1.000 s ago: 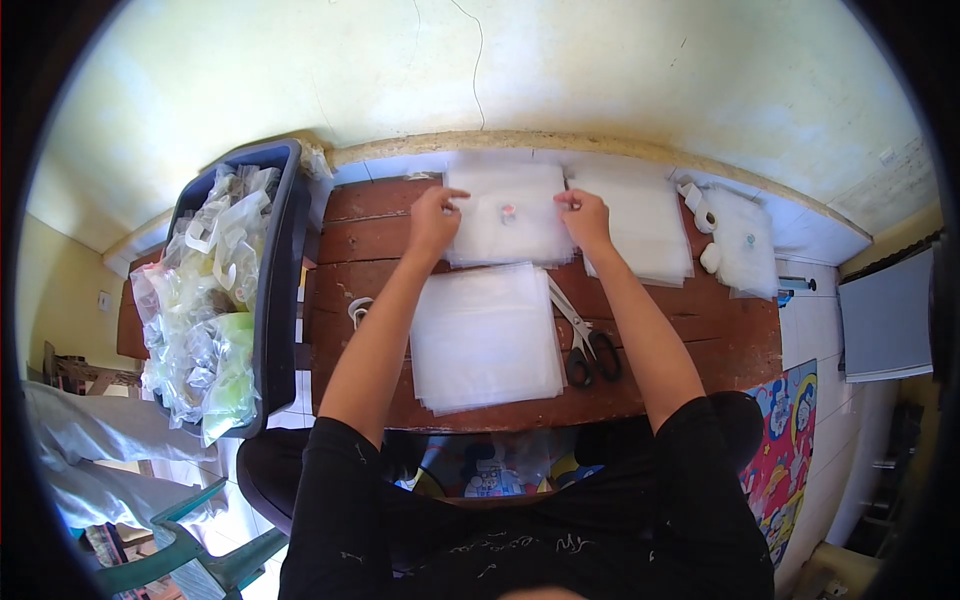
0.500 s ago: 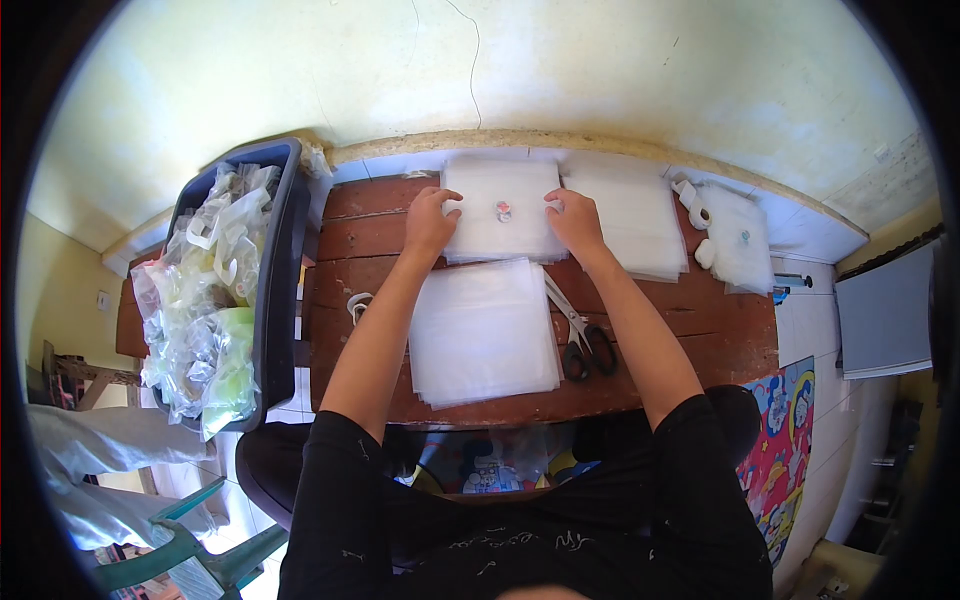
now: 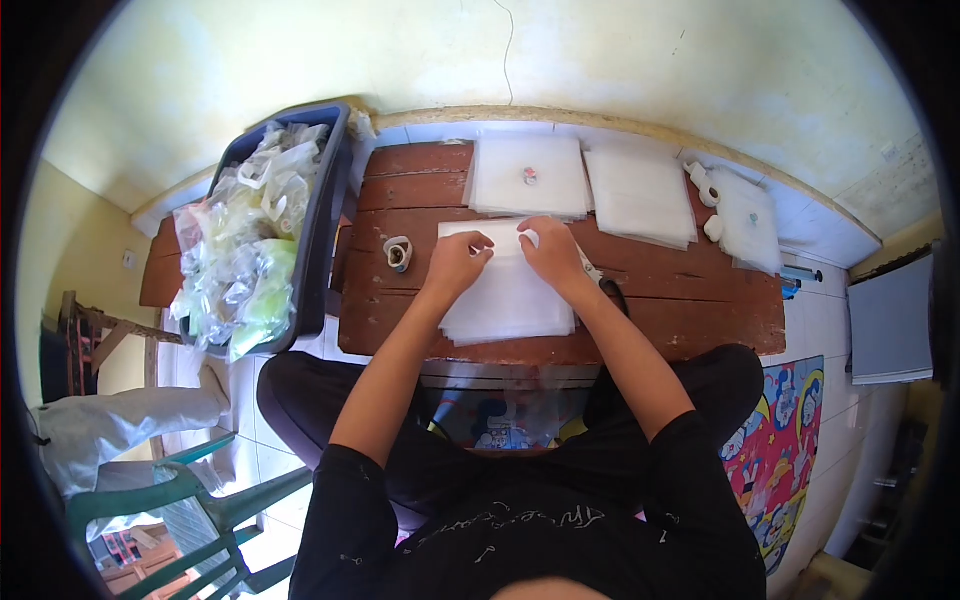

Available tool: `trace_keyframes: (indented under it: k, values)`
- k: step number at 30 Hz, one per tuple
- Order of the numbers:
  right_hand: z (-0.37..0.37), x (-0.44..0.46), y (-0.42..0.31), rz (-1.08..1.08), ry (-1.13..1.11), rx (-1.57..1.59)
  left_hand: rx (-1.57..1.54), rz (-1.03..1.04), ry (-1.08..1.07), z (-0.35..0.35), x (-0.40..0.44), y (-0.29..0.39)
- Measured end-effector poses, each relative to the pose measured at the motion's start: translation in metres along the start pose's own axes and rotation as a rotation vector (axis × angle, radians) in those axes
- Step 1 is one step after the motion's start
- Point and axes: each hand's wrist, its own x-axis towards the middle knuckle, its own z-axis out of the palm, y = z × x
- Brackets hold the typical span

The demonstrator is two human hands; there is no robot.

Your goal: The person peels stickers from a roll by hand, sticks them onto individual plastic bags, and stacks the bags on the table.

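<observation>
A near stack of thin, translucent white plastic sheets (image 3: pixel 510 310) lies in front of me on the wooden table. My left hand (image 3: pixel 461 263) is over its upper left part, fingers curled and closed at the top sheet. Opposite it, my right hand (image 3: pixel 551 257) bends its fingers inward at the upper right part, with a bit of white plastic showing between thumb and fingers. Exactly how much plastic each hand pinches is hidden. Scissors (image 3: pixel 611 292) lie partly under my right forearm. Left of the stack rests a roll of tape (image 3: pixel 398 254).
Behind are a second sheet stack (image 3: pixel 530 190) with a small object on it, a third stack (image 3: pixel 640 195) and a fourth (image 3: pixel 748 225) beside white rolls (image 3: pixel 703 185). A dark tub (image 3: pixel 335 220) of filled plastic bags stands left. A green chair (image 3: pixel 190 500) is lower left.
Both hands have come back from the sides of the far stack to the upper part of the near stack. The camera view has shifted, so the table appears higher and farther right.
</observation>
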Motion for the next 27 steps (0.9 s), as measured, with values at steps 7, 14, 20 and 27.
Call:
trace_keyframes:
  k: [7,14,20,27]
  values:
    - [0.025,-0.009,-0.049,-0.073,-0.123,0.113,0.196,0.011,-0.063,-0.065,-0.028,0.003]
    - [0.073,0.010,-0.086,-0.201,-0.306,0.137,0.357,-0.161,0.183,-0.088,-0.042,-0.044]
    - [0.103,0.017,-0.102,-0.248,-0.366,0.169,0.260,-0.135,0.273,-0.065,-0.038,-0.068]
    - [0.095,0.016,-0.093,-0.233,-0.290,0.297,0.110,-0.041,0.301,-0.053,-0.033,-0.055]
